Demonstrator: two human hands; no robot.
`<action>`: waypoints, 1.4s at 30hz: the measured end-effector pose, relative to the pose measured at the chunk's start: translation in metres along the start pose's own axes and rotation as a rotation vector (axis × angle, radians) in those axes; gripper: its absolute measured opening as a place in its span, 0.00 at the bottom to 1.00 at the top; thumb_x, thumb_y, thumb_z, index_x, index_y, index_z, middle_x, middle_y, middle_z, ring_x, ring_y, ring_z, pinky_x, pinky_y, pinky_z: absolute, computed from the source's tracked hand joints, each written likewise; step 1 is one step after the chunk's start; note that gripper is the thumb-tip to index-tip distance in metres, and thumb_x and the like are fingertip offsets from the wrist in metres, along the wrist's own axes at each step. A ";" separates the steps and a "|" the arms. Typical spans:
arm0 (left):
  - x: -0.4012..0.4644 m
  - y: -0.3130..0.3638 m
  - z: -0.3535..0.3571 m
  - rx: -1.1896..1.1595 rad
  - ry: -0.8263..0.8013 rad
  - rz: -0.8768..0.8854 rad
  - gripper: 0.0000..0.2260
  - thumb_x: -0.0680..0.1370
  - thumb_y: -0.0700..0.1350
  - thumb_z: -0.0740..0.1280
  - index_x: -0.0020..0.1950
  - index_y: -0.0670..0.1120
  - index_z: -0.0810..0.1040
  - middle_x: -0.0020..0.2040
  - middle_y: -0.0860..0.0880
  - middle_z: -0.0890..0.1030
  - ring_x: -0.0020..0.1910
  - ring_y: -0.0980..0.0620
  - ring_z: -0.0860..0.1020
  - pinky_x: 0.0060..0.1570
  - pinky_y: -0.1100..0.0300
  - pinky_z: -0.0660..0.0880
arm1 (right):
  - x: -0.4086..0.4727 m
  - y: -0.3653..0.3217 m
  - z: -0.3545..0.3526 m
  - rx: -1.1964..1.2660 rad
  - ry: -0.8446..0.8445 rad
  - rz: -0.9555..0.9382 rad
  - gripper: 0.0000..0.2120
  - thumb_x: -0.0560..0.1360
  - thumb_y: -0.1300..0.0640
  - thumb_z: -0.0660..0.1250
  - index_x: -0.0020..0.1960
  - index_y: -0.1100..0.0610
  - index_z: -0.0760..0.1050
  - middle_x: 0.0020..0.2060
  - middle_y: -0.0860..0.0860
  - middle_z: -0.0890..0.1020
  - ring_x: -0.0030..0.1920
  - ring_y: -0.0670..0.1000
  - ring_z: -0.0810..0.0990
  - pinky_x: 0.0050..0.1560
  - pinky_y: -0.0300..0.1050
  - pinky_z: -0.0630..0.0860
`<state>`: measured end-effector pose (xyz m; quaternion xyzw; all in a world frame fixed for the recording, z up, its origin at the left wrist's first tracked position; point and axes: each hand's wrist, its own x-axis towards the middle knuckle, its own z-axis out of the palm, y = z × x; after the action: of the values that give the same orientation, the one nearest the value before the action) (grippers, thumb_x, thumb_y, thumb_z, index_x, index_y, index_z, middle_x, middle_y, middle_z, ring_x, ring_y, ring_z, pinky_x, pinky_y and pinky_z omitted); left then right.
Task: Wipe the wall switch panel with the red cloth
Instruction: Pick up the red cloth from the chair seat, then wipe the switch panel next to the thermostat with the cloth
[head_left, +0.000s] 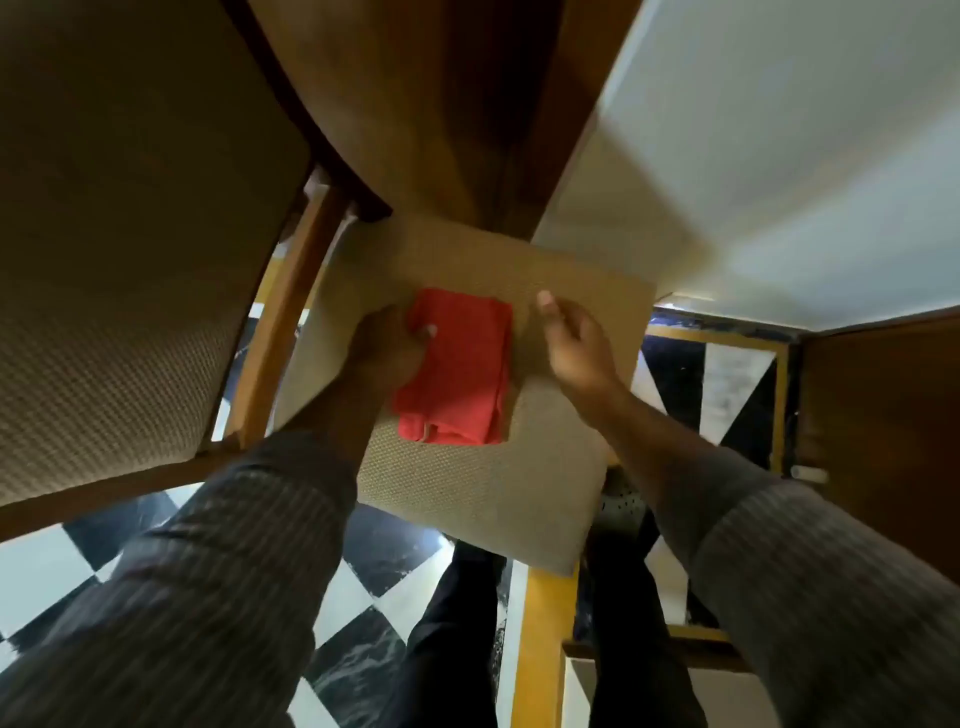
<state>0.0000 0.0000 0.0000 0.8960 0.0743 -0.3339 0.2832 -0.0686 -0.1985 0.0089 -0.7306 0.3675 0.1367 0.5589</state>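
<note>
A folded red cloth (457, 369) lies flat on the beige woven seat (498, 488) of a chair below me. My left hand (387, 345) rests on the cloth's left edge, thumb on top and fingers curled around that edge. My right hand (574, 338) hovers just right of the cloth, fingers loosely apart and holding nothing. No wall switch panel is visible in this view.
A second chair's beige backrest (119, 249) fills the left. A brown wooden tabletop (441, 104) overhangs the seat's far side. A white wall (779, 171) is at the right, a wooden door (883, 415) beyond it. The floor (363, 597) is black-and-white checkered.
</note>
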 end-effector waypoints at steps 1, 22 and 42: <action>0.006 -0.005 0.004 -0.022 -0.009 -0.033 0.23 0.82 0.53 0.66 0.72 0.40 0.72 0.67 0.39 0.79 0.66 0.38 0.78 0.65 0.44 0.76 | 0.007 0.004 0.011 -0.021 -0.030 0.032 0.25 0.78 0.35 0.63 0.62 0.55 0.75 0.57 0.51 0.81 0.58 0.54 0.81 0.62 0.57 0.78; -0.051 0.051 0.003 -0.620 -0.150 -0.062 0.10 0.79 0.42 0.69 0.60 0.44 0.81 0.48 0.45 0.86 0.47 0.46 0.85 0.51 0.54 0.83 | -0.032 -0.044 -0.034 0.149 -0.134 0.055 0.10 0.81 0.62 0.64 0.42 0.53 0.77 0.41 0.57 0.79 0.42 0.56 0.76 0.42 0.52 0.71; -0.242 0.381 -0.036 -0.754 -0.226 0.573 0.04 0.82 0.50 0.67 0.52 0.52 0.80 0.47 0.54 0.86 0.48 0.50 0.84 0.47 0.54 0.79 | -0.187 -0.186 -0.350 0.227 0.382 -0.555 0.09 0.84 0.60 0.60 0.52 0.47 0.75 0.49 0.57 0.84 0.47 0.54 0.83 0.54 0.57 0.80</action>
<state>-0.0427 -0.2816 0.3516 0.6734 -0.0906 -0.2875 0.6750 -0.1438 -0.4278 0.3750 -0.7484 0.2655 -0.2011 0.5736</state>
